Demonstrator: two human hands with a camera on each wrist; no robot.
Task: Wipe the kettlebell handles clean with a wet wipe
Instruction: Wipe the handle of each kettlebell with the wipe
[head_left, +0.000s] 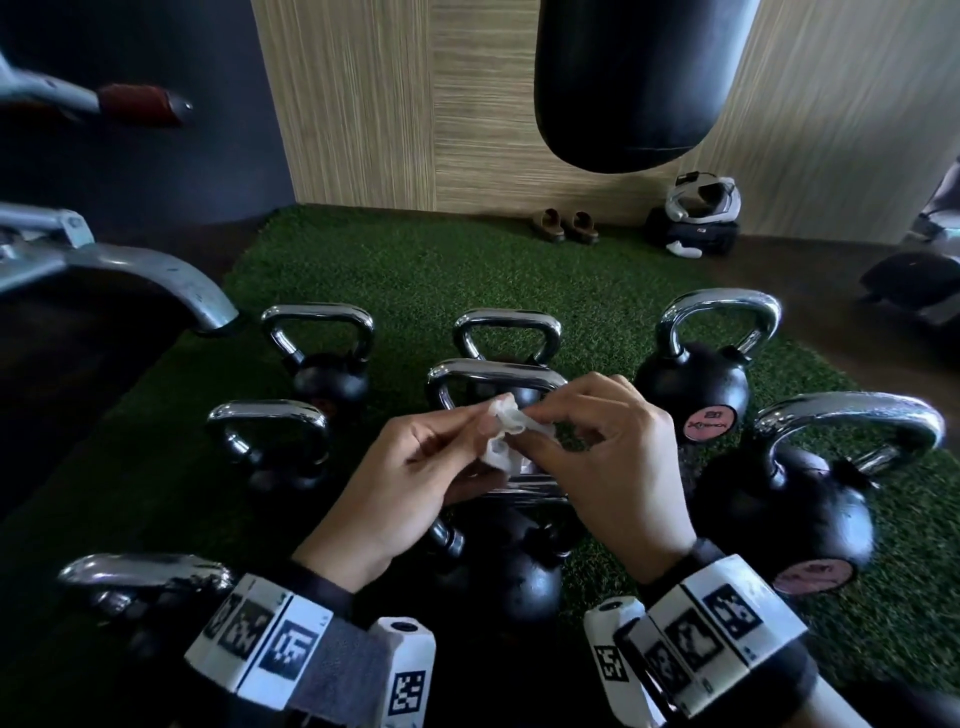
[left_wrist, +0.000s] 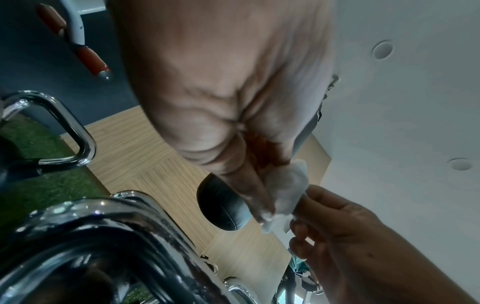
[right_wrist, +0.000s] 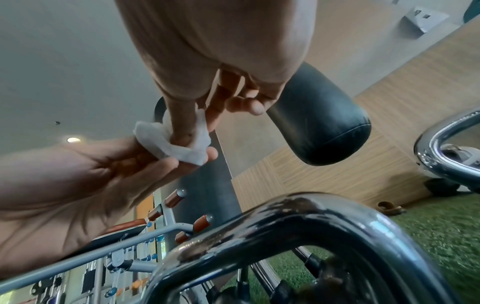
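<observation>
both grips pinch crumpled wet wipe (head_left: 503, 435) between left hand (head_left: 410, 478) and right hand (head_left: 608, 457), just above chrome kettlebell handle (head_left: 524, 488). best: unfold to fresh face, wrap handle below, rub full curve.

Both hands pinching a wipe
Left hand (left_wrist: 221, 98) and right hand (left_wrist: 363, 242) pinch the crumpled white wet wipe (left_wrist: 288, 185) above a chrome kettlebell handle (left_wrist: 109, 232)

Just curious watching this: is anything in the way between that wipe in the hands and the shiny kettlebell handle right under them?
Nothing visible. Both the left hand and right hand pinch the wet wipe just above the nearest kettlebell handle, with open air between.
</observation>
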